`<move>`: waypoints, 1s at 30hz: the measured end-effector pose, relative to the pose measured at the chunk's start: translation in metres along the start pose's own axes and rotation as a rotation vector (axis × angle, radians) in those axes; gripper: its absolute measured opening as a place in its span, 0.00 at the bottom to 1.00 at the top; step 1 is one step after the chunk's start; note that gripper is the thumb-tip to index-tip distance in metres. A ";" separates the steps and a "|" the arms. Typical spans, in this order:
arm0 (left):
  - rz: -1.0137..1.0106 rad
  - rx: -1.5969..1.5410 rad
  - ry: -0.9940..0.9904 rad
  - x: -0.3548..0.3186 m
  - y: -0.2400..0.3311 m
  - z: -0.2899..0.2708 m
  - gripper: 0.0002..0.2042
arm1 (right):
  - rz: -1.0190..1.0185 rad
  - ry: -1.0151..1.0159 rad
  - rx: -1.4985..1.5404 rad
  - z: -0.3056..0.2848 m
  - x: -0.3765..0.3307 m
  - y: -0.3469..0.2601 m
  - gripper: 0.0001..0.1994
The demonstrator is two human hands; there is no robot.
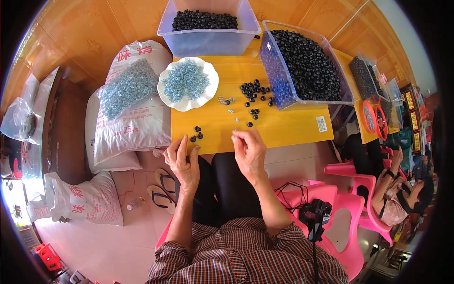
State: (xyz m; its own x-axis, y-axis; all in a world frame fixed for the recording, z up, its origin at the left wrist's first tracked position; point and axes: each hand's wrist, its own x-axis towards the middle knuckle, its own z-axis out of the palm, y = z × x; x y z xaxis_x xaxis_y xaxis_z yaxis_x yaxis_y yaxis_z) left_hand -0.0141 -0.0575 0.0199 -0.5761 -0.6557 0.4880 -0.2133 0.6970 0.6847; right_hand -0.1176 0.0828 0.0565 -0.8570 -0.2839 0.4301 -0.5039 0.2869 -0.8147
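resting at the near edge of the yellow table (283, 128), the left hand (183, 161) lies released beside three black beads (196, 134); the right hand (249, 150) pinches something too small to identify. white plate (210, 78) of clear beads beyond.

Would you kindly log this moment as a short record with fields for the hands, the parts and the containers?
surface: small yellow table
left hand: at the table's near edge, beside three black ring parts
right hand: fingertips pinched together at the near edge; whether they hold a part is too small to tell
loose parts: scattered black rings, a few small metal pieces
white plate: heaped with pale blue metal rings
clear bins: two, filled with black rings
left of table: white sacks
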 end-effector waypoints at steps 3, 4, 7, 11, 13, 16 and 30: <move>-0.037 -0.014 0.031 -0.009 0.002 -0.003 0.20 | -0.149 0.049 -0.221 0.011 0.034 0.005 0.07; -0.055 -0.023 0.022 -0.012 0.005 -0.004 0.18 | -0.122 0.046 -0.250 0.016 0.041 0.009 0.08; -0.050 -0.030 0.012 -0.017 0.005 -0.006 0.17 | -0.170 -0.002 -0.400 0.027 0.061 0.019 0.08; -0.066 -0.034 0.007 -0.018 0.002 -0.007 0.16 | -0.122 -0.068 -0.490 0.039 0.074 0.027 0.08; -0.073 -0.065 0.024 -0.017 0.003 -0.005 0.18 | -0.115 -0.101 -0.510 0.041 0.076 0.028 0.08; -0.079 -0.063 0.022 -0.016 0.002 -0.006 0.17 | -0.091 -0.146 -0.514 0.042 0.076 0.029 0.08; -0.072 -0.061 0.006 -0.017 -0.002 -0.006 0.16 | -0.108 -0.127 -0.355 0.041 0.073 0.032 0.08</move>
State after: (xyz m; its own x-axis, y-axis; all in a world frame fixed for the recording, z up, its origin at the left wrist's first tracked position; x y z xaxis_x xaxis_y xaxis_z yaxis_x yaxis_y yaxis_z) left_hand 0.0004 -0.0492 0.0136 -0.5563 -0.7053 0.4394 -0.2055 0.6291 0.7496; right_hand -0.1917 0.0337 0.0457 -0.7877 -0.4349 0.4363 -0.6159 0.5414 -0.5724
